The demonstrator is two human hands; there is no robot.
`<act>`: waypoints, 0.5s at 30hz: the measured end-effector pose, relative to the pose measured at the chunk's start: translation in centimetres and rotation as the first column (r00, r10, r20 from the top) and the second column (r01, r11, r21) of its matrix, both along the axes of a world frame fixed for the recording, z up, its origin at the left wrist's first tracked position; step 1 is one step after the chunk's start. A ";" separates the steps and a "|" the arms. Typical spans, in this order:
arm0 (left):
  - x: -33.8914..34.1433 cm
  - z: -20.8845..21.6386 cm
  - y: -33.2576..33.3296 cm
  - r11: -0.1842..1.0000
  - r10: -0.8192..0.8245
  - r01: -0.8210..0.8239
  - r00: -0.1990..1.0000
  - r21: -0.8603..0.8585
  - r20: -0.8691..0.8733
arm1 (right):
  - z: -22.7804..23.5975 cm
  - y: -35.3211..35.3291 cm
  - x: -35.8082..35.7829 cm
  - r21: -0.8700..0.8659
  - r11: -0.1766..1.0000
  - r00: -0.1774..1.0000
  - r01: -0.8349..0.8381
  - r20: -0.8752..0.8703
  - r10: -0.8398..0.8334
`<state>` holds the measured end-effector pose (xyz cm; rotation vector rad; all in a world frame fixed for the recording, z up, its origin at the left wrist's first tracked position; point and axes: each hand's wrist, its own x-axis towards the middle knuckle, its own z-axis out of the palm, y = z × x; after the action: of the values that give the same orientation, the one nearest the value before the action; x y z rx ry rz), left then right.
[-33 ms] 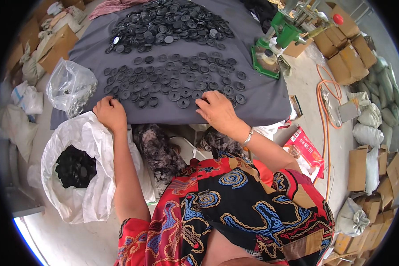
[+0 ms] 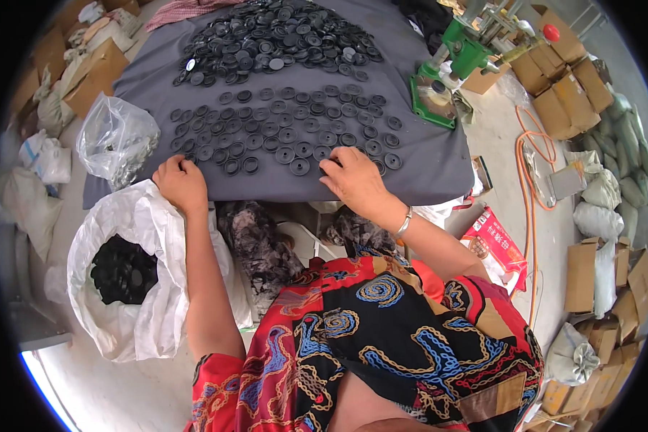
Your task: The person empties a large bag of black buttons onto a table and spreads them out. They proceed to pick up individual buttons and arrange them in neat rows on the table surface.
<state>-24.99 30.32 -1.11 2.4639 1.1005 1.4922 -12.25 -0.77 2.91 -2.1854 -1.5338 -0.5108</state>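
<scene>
Many round black plastic discs [image 2: 286, 136] with raised rims and small centre holes lie spread in rough rows on a dark grey cloth-covered table [image 2: 403, 189]. My left hand [image 2: 180, 181] rests at the table's front left edge, fingers curled down beside the leftmost discs. At the front right of the rows, my right hand [image 2: 358, 178] has bent fingers, their tips next to the nearest discs. Whatever either hand grips is hidden under the fingers. Farther back, a big heap of similar black discs [image 2: 273, 43] covers the cloth.
A white woven sack [image 2: 169, 288] holding black pieces stands open below my left forearm. Left of the rows sits a clear plastic bag [image 2: 111, 137]. A green hand press [image 2: 432, 101] is at the back right. Orange hose [image 2: 527, 209] and cardboard boxes [image 2: 565, 101] lie beyond.
</scene>
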 end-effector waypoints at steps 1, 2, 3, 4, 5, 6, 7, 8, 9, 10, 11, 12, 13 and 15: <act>0.1 0.0 -0.1 1.000 -0.001 0.001 1.000 -0.001 0.004 | -0.1 0.1 0.0 -0.001 1.000 1.000 0.012 -0.002 -0.012; 0.0 0.0 -0.1 1.000 -0.004 0.004 1.000 0.009 0.007 | -0.3 0.2 0.0 0.003 1.000 1.000 0.015 -0.006 -0.015; 0.0 0.1 -0.1 1.000 -0.007 0.007 1.000 0.020 0.010 | -0.3 0.4 -0.1 0.007 1.000 1.000 0.019 -0.010 -0.019; -0.1 0.1 -0.1 0.999 -0.011 0.010 1.000 0.031 0.013 | -0.3 0.4 -0.1 -0.010 0.999 1.000 0.030 0.004 -0.030; 0.1 0.1 -0.2 1.000 -0.003 0.003 1.000 0.016 0.011 | -0.3 0.3 0.0 -0.026 0.999 0.999 0.044 0.021 -0.044; 0.3 0.1 -0.3 1.000 0.003 -0.003 1.000 0.001 0.009 | -0.2 0.3 0.0 -0.042 0.997 0.998 0.059 0.039 -0.058; 0.2 0.1 -0.2 1.000 0.009 -0.009 1.000 -0.014 0.007 | -0.1 0.4 -0.2 0.002 0.999 0.998 0.040 0.053 -0.040; 0.3 0.0 -0.3 1.000 -0.001 0.001 1.000 -0.008 0.015 | 0.1 0.2 -0.2 0.042 0.999 0.997 0.029 0.073 -0.032; 0.3 0.0 -0.2 1.000 0.000 0.000 1.000 -0.006 0.019 | 0.3 0.0 -0.2 0.082 0.996 0.995 0.018 0.093 -0.025; 0.2 0.0 0.0 1.000 -0.001 0.001 1.000 -0.004 0.023 | 0.3 0.0 -0.1 0.080 0.997 0.996 0.014 0.089 -0.022; 0.1 0.0 0.0 1.000 -0.006 0.006 1.000 -0.003 0.022 | 0.1 -0.2 -0.2 0.077 0.997 0.997 0.017 0.080 -0.023; 0.2 -0.1 -0.1 1.000 -0.008 0.008 1.000 0.001 0.025 | -0.2 -0.4 -0.3 0.074 0.997 0.997 0.019 0.070 -0.024; 0.2 -0.1 -0.1 1.000 -0.009 0.009 1.000 0.006 0.028 | -0.6 -0.7 -0.2 0.056 0.998 0.995 0.021 0.095 -0.026; 0.2 -0.1 0.0 1.000 -0.009 0.009 0.999 0.013 0.040 | -1.3 -1.0 0.1 0.024 1.000 0.989 0.010 0.147 -0.014</act>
<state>-24.77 30.33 -1.20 2.4326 1.0749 1.5432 -12.14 -1.77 1.62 -2.1825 -1.5814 -0.7043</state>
